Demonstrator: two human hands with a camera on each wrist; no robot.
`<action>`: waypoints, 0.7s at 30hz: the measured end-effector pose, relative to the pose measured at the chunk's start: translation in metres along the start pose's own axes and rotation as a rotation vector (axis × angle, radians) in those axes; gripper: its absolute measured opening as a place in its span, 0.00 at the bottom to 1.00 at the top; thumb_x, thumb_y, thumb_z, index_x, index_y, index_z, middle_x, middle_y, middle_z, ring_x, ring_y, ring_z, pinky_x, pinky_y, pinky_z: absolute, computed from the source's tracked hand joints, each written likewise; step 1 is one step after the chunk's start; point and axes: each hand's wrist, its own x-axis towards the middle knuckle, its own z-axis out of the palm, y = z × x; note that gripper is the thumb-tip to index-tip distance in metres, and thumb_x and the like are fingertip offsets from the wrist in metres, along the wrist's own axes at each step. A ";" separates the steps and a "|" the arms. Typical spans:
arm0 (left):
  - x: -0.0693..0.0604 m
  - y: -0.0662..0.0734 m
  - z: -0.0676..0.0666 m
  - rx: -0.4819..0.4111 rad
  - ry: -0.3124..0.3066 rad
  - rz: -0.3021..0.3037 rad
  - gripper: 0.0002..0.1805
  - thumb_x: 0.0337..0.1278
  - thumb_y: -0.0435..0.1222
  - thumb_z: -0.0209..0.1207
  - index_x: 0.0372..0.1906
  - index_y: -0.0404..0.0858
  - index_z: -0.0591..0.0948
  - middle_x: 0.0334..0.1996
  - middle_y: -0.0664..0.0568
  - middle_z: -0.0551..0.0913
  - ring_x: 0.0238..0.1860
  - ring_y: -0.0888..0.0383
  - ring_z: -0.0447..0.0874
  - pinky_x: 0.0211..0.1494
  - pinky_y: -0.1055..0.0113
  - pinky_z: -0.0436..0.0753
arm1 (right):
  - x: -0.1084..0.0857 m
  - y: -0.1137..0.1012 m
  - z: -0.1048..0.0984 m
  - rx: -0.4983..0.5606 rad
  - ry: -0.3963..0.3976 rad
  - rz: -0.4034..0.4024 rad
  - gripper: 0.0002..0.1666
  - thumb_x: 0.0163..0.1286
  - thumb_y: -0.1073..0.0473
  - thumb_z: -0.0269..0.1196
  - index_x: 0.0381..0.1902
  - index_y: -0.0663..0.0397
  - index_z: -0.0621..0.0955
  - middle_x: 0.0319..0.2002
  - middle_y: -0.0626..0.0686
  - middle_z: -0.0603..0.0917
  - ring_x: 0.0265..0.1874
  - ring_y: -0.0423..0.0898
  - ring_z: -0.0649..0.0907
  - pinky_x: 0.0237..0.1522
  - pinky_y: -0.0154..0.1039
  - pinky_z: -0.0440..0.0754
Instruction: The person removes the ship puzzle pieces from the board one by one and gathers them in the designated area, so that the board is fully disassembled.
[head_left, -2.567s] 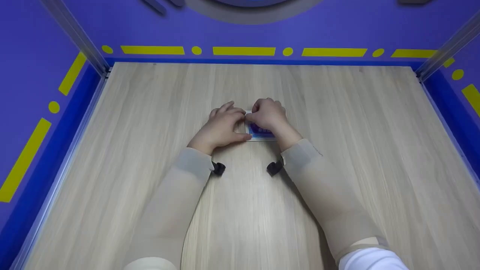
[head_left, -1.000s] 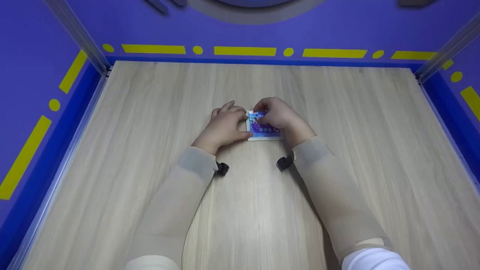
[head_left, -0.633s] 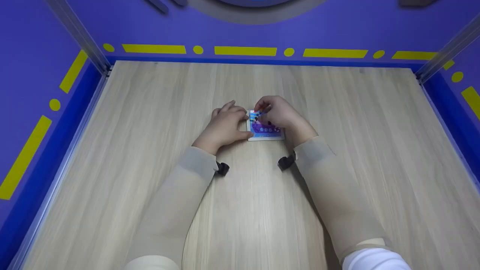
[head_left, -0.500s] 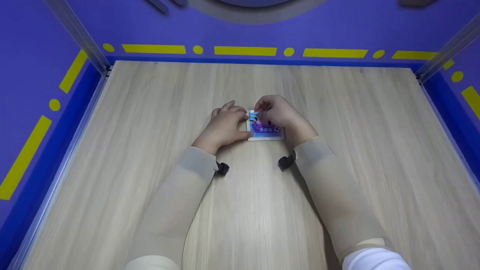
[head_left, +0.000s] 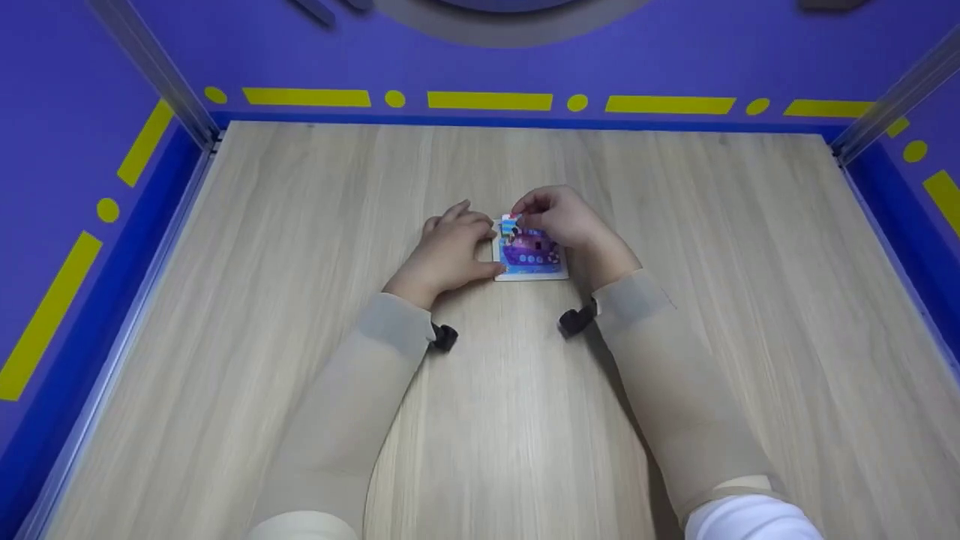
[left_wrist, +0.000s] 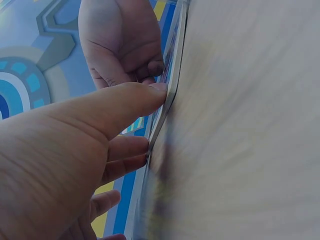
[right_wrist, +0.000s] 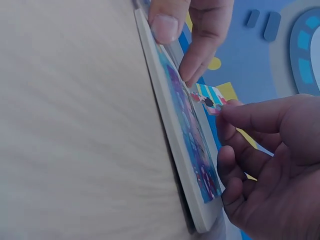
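A small jigsaw puzzle with a white border lies flat on the table; its picture has a purple ship. My left hand rests at its left side, thumb on the near left corner and fingertips at the left edge. In the left wrist view the left thumb touches the border. My right hand pinches a puzzle piece between thumb and index finger. The piece shows stripes, a dark spot and red, and stands tilted above the puzzle's far left part. My right fingers hide the puzzle's far right corner.
The wood-grain table runs around the puzzle. Blue panels with yellow marks close it off at the back and both sides. Black wrist cameras stick out inward from both sleeves.
The right hand has moved up and away from the puzzle, lifting the pinched piece and uncovering more of the ship. The left hand stays at the puzzle's left side.
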 end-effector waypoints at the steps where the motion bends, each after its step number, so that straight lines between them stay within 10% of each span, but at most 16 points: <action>1: 0.000 0.000 0.000 0.001 0.000 -0.001 0.34 0.70 0.58 0.74 0.71 0.44 0.86 0.80 0.52 0.79 0.95 0.43 0.51 0.92 0.35 0.56 | 0.000 0.000 -0.002 0.013 0.003 0.010 0.11 0.82 0.67 0.65 0.55 0.58 0.90 0.45 0.50 0.86 0.48 0.47 0.80 0.54 0.39 0.78; 16: -0.001 0.001 -0.001 0.036 -0.007 0.031 0.34 0.72 0.56 0.73 0.72 0.40 0.86 0.81 0.49 0.79 0.94 0.44 0.57 0.94 0.38 0.59 | -0.006 0.018 -0.048 0.438 0.185 0.106 0.13 0.83 0.63 0.65 0.62 0.56 0.85 0.53 0.54 0.85 0.42 0.48 0.85 0.44 0.38 0.85; 21: -0.001 0.001 0.000 0.052 -0.004 0.032 0.35 0.72 0.56 0.73 0.73 0.40 0.86 0.81 0.49 0.79 0.93 0.44 0.58 0.95 0.39 0.58 | -0.008 0.026 -0.065 0.679 0.307 0.139 0.17 0.81 0.68 0.66 0.64 0.59 0.84 0.58 0.55 0.83 0.46 0.49 0.82 0.55 0.40 0.88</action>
